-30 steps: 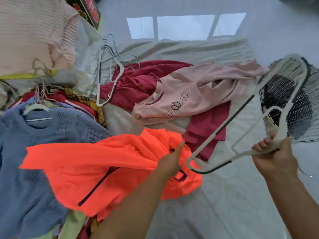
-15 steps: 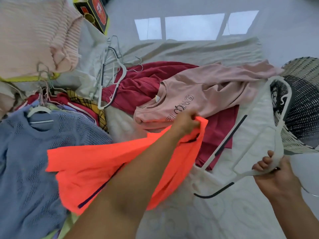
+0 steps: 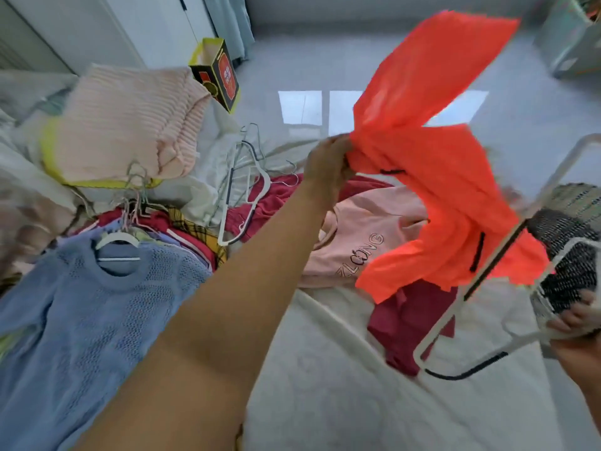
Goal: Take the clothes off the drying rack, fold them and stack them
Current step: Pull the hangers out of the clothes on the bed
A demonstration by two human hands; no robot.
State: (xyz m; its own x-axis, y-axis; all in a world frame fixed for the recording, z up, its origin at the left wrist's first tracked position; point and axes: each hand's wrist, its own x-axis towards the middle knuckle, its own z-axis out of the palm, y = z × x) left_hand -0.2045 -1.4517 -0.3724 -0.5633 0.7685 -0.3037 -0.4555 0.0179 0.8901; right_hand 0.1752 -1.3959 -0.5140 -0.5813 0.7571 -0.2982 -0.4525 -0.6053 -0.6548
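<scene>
My left hand (image 3: pixel 328 161) grips a bright orange garment (image 3: pixel 432 177) and holds it up in the air over the bed; the cloth flares up and to the right. My right hand (image 3: pixel 579 323) at the right edge holds a white hanger with black grips (image 3: pixel 461 307). Under the orange cloth lie a pink shirt with lettering (image 3: pixel 361 242) and a dark red garment (image 3: pixel 406 320). A blue knit sweater (image 3: pixel 87 317) on a white hanger lies at the left on a pile of hung clothes.
A folded pink ribbed knit (image 3: pixel 130 122) sits on a stack at the back left. Loose hangers (image 3: pixel 240 190) lie mid-bed. A woven basket (image 3: pixel 575 249) stands at the right, a yellow and black box (image 3: pixel 216 73) behind the bed. The white bedsheet (image 3: pixel 325 385) spreads in front.
My left hand has swung the orange garment up off the pile and to the right, into the air. The hanger in my right hand has shifted right and lower.
</scene>
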